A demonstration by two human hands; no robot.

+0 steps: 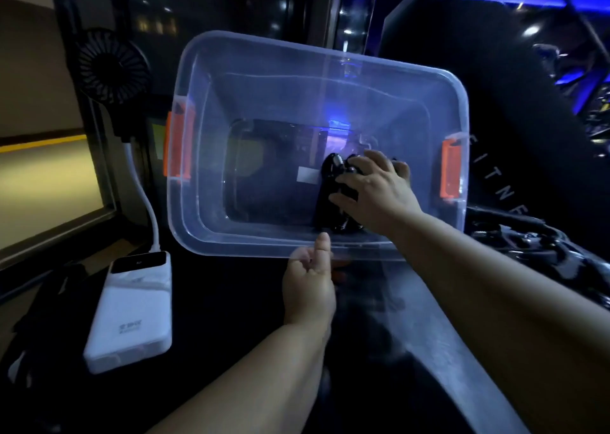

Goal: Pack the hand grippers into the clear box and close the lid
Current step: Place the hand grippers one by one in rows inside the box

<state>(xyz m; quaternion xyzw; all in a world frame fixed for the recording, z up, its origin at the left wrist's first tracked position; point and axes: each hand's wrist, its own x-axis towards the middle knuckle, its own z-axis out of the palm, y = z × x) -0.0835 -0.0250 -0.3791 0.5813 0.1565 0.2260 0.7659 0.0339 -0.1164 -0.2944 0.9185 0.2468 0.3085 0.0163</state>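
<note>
Head view: our right hand (376,189) clasps the hand grippers (333,169) inside the clear box (297,50), left hand (308,285) pinching its rim; if that pinch slips, we could skid it.

Dim, blue glow, edge distortion

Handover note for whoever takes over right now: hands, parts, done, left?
Left hand: grips near rim of the clear plastic box with orange latches.
Right hand: inside box, fingers curled over black spring hand grippers on its floor.
Done: grippers in box.
Left: let go, fit the translucent lid lying in front of the box, latch.
</note>
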